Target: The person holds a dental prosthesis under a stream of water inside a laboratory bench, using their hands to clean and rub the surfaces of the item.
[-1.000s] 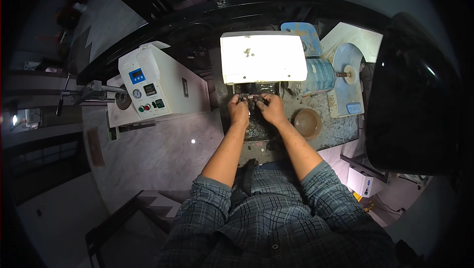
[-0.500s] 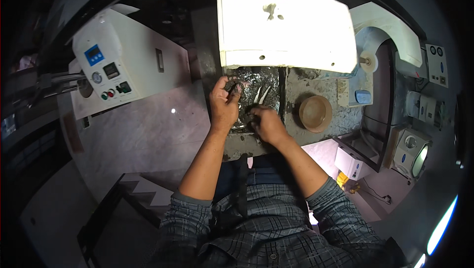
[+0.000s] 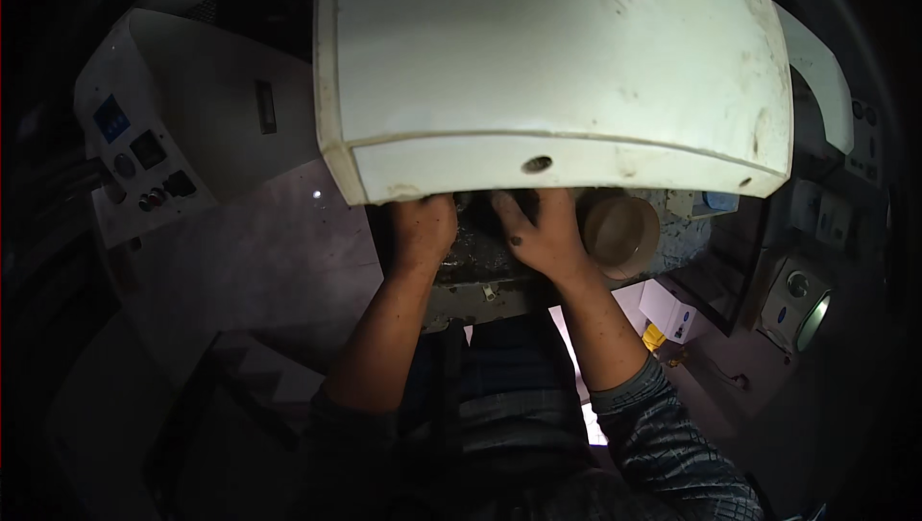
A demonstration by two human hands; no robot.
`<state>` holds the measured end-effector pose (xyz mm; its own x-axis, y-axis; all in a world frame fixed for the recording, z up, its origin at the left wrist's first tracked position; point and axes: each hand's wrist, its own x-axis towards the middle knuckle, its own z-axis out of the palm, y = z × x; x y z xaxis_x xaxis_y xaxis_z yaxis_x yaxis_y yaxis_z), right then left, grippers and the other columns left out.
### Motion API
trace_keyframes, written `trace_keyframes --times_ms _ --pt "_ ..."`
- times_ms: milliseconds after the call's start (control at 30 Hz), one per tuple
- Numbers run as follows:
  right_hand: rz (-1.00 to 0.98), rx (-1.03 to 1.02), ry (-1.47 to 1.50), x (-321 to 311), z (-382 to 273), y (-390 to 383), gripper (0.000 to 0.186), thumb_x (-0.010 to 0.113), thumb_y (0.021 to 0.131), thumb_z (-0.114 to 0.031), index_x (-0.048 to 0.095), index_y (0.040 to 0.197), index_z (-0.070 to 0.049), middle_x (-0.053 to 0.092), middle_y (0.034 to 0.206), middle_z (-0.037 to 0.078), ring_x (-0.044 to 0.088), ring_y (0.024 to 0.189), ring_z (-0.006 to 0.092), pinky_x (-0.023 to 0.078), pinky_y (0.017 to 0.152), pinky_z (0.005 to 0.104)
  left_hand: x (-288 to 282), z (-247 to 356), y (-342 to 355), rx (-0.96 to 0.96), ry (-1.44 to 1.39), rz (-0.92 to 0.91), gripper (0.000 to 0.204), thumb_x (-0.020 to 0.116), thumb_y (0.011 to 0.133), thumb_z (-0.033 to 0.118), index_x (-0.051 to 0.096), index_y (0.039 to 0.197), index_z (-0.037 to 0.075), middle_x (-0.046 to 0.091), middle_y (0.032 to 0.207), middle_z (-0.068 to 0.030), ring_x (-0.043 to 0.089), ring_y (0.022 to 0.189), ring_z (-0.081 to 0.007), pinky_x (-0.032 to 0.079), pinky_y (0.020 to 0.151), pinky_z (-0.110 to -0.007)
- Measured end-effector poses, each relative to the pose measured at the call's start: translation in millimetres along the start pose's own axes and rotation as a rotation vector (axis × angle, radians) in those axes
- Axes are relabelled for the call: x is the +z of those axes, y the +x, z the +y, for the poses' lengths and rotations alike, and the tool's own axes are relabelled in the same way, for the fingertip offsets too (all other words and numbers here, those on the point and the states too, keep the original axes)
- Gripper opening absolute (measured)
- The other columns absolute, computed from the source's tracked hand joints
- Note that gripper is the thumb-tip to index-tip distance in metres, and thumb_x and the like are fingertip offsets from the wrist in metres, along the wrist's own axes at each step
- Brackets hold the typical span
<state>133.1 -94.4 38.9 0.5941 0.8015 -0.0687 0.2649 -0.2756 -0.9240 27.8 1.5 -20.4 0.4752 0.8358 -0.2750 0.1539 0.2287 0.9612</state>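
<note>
Both hands (image 3: 424,232) (image 3: 548,241) apparently reach under a white hood (image 3: 557,70), grip hidden

No lettering or numbers are legible: the blue panel (image 3: 110,118) on the white cabinet (image 3: 206,122) at left is too dark, the blue label (image 3: 782,314) on the white device (image 3: 789,298) at right too small

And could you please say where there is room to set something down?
A small bare patch of worktop lies right of the bowl. A gap shows between the left hand and right hand, over the dark surface. It looks crowded under the white cover, where both hands reach.
</note>
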Motion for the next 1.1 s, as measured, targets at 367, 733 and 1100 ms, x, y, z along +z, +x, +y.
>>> trace_keyframes --times_ms 367,733,1100 --pt "0.177 -0.28 -0.434 8.9 43.3 -8.5 0.024 0.064 0.07 0.003 0.067 0.094 -0.003 0.066 0.091 0.014 0.063 0.087 0.0327 0.048 0.081 0.0417 27.0 -43.2 1.9 -0.337 -1.096 0.084 0.019 0.053 0.09 0.014 0.06 0.103 0.003 0.063 0.096 -0.0102 0.061 0.089 -0.023 0.05 0.076 -0.038" --pt "0.342 -0.347 -0.526 36.9 56.4 -21.5 0.02 0.068 0.075 -0.004 0.067 0.095 -0.005 0.067 0.091 0.011 0.064 0.083 0.0295 0.051 0.078 0.0399 17.5 -9.5 12.2 -0.198 -0.58 0.05 0.018 0.053 0.089 0.013 0.06 0.102 0.003 0.063 0.094 -0.0101 0.061 0.088 -0.0229 0.05 0.075 -0.038" --pt "0.394 -0.306 -0.412 41.2 47.9 -31.2 0.022 0.069 0.076 -0.005 0.065 0.098 -0.004 0.066 0.093 0.01 0.064 0.085 0.0277 0.05 0.079 0.0386 6.0 -1.7 15.0 -0.095 -0.334 -0.008 0.016 0.054 0.088 0.012 0.06 0.1 0.002 0.062 0.093 -0.0099 0.06 0.086 -0.0228 0.049 0.075 -0.038"
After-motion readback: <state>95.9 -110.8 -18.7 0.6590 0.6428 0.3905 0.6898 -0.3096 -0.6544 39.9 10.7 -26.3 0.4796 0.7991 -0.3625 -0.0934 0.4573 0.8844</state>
